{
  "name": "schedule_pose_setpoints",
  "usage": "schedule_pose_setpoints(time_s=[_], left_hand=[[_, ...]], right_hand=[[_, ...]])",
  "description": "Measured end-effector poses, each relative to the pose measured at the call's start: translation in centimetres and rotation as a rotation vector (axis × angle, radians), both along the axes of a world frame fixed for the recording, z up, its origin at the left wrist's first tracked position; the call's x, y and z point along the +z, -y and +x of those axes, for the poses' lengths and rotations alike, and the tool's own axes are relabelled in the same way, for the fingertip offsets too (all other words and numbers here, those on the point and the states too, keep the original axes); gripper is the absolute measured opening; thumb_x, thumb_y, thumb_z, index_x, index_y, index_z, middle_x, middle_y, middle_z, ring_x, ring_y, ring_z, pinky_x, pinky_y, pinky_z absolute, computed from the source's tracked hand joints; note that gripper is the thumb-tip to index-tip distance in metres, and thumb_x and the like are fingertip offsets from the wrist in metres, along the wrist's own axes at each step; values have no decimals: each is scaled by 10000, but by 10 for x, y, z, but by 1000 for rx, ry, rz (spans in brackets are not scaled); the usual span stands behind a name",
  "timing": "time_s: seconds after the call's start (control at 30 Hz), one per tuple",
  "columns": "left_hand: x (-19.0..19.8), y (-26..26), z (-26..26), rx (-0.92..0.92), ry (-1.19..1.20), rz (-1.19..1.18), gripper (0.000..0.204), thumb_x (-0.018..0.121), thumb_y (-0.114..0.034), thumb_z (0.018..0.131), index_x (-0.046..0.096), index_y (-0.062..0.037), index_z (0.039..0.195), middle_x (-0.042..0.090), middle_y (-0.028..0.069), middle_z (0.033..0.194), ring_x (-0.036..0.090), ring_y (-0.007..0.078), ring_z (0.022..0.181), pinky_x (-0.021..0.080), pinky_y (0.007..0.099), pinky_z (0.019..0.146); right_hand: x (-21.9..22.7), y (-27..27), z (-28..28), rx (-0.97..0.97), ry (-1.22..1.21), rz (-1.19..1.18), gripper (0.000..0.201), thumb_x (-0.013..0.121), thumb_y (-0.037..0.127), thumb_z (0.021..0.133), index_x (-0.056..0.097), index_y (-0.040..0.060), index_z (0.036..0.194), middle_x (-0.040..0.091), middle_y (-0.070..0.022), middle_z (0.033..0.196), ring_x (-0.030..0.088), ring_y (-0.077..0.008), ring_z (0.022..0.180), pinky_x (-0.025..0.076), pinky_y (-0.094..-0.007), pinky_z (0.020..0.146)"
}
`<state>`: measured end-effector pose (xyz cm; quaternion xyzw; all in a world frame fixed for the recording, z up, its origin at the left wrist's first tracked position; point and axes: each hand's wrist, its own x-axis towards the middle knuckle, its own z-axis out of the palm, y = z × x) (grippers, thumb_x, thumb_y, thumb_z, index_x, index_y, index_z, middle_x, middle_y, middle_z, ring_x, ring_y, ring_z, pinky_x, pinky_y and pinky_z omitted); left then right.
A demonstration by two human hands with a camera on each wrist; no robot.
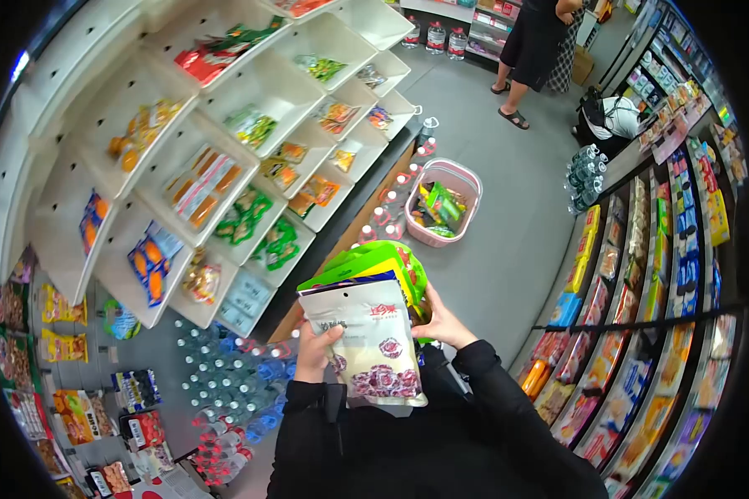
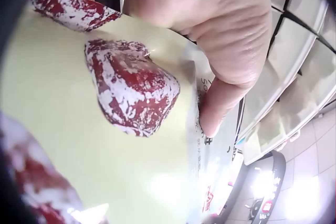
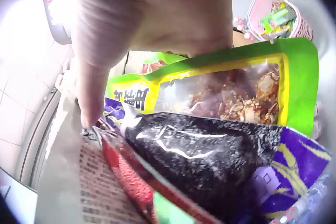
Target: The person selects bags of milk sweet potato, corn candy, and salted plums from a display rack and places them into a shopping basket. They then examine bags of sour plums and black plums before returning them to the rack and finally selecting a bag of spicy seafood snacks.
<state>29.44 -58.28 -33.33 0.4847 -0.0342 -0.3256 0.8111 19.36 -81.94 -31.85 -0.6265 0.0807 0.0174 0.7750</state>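
A white and cream snack pouch printed with sugar-dusted red fruit faces up in front of my body. My left hand grips its left edge; in the left wrist view the thumb lies across the printed front. Behind it fan out several more packets, among them a green packet and, in the right wrist view, a purple packet with a dark window. My right hand holds this stack at its right side. In the right wrist view its thumb presses on the packets' near edge.
A pink basket with snack packets stands on the floor ahead. White snack bins rise at left, with bottled water below them. Packed shelves line the right. Another person stands at the far end of the aisle.
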Motion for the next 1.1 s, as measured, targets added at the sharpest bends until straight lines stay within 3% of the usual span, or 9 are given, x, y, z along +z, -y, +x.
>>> schedule_pose_setpoints(time_s=[0.1,0.13,0.27,0.47,0.53,0.63,0.8,0.9,1.1], left_hand=[[-24,88,16,43,-65,36,421,656,-99,695,503,23,1068,581,104,997,578,198,875,460,318,787],[-33,115,23,22,-92,18,398,643,-80,706,506,26,1065,579,101,1001,576,200,880,459,318,790],[-66,217,63,78,-143,42,365,607,-26,729,500,28,1074,576,102,1007,571,205,891,457,327,799],[-131,341,149,44,-213,46,342,598,-13,735,506,42,1060,582,103,994,575,188,868,459,303,773],[-166,371,175,-6,-277,68,304,612,-17,731,537,46,1019,598,104,960,585,175,830,465,286,737],[-224,420,211,-48,-325,173,306,610,-29,738,536,54,1023,597,111,962,583,173,834,463,287,735],[-324,469,243,-203,-449,266,363,594,-49,765,482,63,1092,562,143,1039,565,206,919,454,307,786],[-377,485,254,-190,-519,277,307,607,-37,743,537,57,1027,590,107,975,572,172,856,443,280,753],[-454,537,290,-183,-467,229,380,595,-31,756,468,74,1098,564,146,1030,569,200,901,460,299,768]], right_hand=[[-14,87,21,12,-118,61,1013,715,136,656,-15,45,1351,200,-132,1351,207,-219,1244,186,-340,1015],[-36,116,31,10,-95,-88,954,668,165,689,-9,34,1349,207,-146,1343,243,-209,1225,207,-327,1009],[-71,213,81,-27,-234,-173,856,571,235,738,16,-34,1332,300,-199,1298,384,-223,1140,389,-277,852],[-177,322,160,-85,-381,-127,857,549,376,774,47,-40,1331,246,-226,1331,311,-253,1210,286,-299,967],[-198,348,180,-77,-425,-27,848,538,407,766,90,-45,1327,242,-223,1334,272,-259,1233,245,-319,995],[-301,387,197,-181,-508,27,818,535,399,768,127,-44,1322,264,-207,1328,272,-250,1234,242,-324,997],[-373,420,213,-203,-671,366,566,496,325,828,340,-28,1241,479,-140,1166,501,-172,1031,412,-296,859],[-437,434,218,-169,-735,506,551,494,319,829,355,-44,1220,503,-132,1131,526,-166,990,431,-286,833],[-499,478,246,-236,-719,363,484,471,286,845,379,-27,1203,524,-124,1094,540,-165,957,442,-282,800]])
